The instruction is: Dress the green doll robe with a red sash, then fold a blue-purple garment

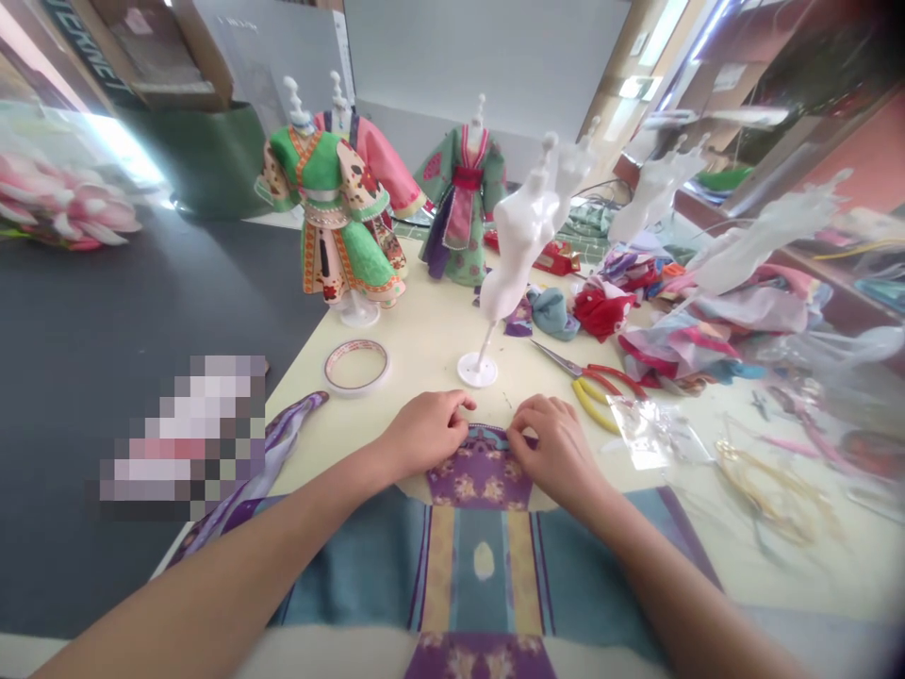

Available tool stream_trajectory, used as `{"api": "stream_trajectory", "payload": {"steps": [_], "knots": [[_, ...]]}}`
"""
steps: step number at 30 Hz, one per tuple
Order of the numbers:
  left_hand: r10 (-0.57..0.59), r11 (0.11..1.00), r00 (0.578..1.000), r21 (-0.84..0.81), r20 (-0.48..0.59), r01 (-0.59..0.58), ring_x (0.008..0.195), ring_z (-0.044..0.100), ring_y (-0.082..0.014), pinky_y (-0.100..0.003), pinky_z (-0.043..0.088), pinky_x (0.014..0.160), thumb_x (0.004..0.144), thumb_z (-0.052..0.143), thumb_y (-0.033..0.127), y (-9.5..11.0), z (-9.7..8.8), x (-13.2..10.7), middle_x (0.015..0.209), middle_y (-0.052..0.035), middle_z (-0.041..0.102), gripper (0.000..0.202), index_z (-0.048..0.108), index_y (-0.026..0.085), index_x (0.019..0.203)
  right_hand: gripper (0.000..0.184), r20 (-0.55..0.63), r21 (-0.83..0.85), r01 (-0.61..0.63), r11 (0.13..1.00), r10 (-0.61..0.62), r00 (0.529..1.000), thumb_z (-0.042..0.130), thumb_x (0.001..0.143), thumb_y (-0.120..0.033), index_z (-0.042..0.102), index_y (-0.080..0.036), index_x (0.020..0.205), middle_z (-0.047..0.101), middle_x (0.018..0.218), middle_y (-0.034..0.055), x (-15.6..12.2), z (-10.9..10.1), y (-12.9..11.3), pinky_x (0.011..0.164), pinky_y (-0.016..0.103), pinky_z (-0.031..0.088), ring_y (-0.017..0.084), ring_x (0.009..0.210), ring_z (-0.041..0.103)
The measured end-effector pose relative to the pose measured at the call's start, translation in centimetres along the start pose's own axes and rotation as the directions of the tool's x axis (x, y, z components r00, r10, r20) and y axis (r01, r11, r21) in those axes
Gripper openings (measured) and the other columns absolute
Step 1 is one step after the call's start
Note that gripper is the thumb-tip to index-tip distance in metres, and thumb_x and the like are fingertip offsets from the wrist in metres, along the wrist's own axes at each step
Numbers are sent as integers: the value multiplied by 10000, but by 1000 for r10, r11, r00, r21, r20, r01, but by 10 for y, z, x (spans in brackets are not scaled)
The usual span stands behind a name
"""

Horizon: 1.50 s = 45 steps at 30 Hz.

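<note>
Only a few capitals can be read: "ERNET" is seen on a dark strip (83, 47) far beyond the left hand (424, 434), its start cut off by the frame. Red print on the roll of tape (357, 368) ahead of that hand and on the red packet (555, 256) beyond the right hand (558, 451) is left unread — too small to be made out.

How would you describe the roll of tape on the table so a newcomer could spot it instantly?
Find the green printed doll dress on the cream table. Below it, near the table's edge, a tape roll lies flat, its open centre showing the table, unlike the solid base of the white mannequin to its right.
</note>
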<state>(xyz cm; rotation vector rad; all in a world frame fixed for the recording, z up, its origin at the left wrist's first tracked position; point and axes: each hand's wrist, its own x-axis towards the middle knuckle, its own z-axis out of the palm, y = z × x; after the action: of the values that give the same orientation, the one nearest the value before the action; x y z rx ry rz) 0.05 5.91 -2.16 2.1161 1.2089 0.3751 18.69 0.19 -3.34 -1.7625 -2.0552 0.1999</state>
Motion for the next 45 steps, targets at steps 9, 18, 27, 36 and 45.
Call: {"api": "stream_trajectory", "payload": {"steps": [9,18,27,36,45], "knots": [[-12,1000,1000,19,-12,13,586,598,-165,-250,403,577,787,451,167,0,2,0,700,-19,687,335,660,183,1048,176,3,-16,4,1000,-4,1000,541,778,-120,530,-185,615,588,798,55,2,-2,-2,793,357,368,198,780,507],[-38,998,999,47,-19,39,585,598,-175,-267,399,593,805,452,180,2,6,-1,690,-15,683,338,643,201,1082,161,-7,-106,30,994,-31,999,531,798,-132,544,-174,643,582,798,73,2,-1,-6,804,383,372,212,783,497],[-58,996,998,68,-15,59,619,621,-189,-278,419,617,828,454,208,3,7,-1,711,-21,697,335,640,213,1106,156,-20,-122,49,991,-52,998,511,805,-138,553,-175,659,577,784,79,3,1,-7,796,388,380,213,772,495],[-59,994,998,91,-14,60,631,630,-197,-282,421,615,835,456,219,3,8,0,731,-27,704,328,637,218,1109,162,-6,-137,39,990,-40,999,511,812,-140,550,-176,659,572,777,78,3,1,-7,797,392,380,214,771,500],[-71,993,997,98,-11,71,631,632,-186,-269,421,610,841,462,232,3,8,0,731,-21,703,319,636,230,1108,157,-15,-126,40,991,-42,999,515,802,-136,545,-182,655,572,775,76,3,2,-6,796,387,378,213,769,497]]}}
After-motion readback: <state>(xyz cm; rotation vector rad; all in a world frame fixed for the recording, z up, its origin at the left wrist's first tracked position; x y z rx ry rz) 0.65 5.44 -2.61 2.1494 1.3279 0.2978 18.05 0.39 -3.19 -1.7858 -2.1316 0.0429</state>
